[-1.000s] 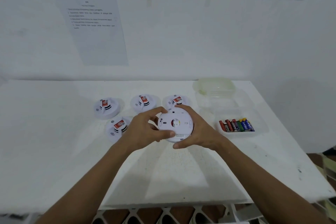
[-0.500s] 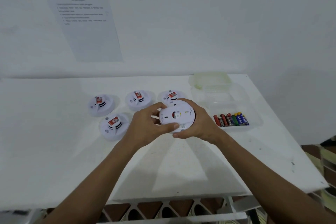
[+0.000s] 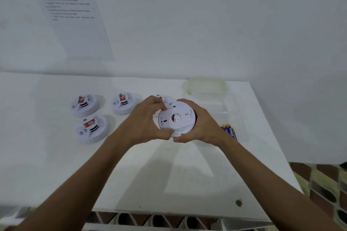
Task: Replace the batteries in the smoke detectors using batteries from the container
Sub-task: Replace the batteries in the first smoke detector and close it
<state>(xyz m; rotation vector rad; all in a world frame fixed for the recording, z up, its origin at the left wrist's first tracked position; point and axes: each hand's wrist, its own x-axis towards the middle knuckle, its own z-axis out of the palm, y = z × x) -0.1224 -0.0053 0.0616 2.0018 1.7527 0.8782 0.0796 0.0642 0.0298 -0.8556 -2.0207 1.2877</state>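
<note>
Head view, only one on offer: both hands are sharing a single white smoke detector (image 3: 176, 119), lifted just above the counter (image 3: 169, 170) with its flat back plate tilted toward the camera. Right hand (image 3: 199, 124) is cupping the rim from the right, fingers curled round the far edge and thumb lying under the near edge, likely acting as the steady hold. Left hand (image 3: 145, 122) is gripping the left side, fingers bent onto the upper rim and thumb pressing the lower face, a grip that seems suited to twisting or prying the back plate loose; whether it has parted at all is not clear. Three more detectors are sitting face up on the counter to the left, at rear left (image 3: 84, 105), rear centre (image 3: 124, 103) and front left (image 3: 92, 129), each showing a red label; a fourth is peeking out behind the left hand's fingers. Clear container (image 3: 242, 129) is lying just beyond the right wrist, with blue batteries (image 3: 230, 130) partly showing, close for the next reach. Yellowish lid (image 3: 206, 86) is resting farther back near the wall. Printed sheet (image 3: 75, 18) is hanging on the wall, text too blurred to read.
</note>
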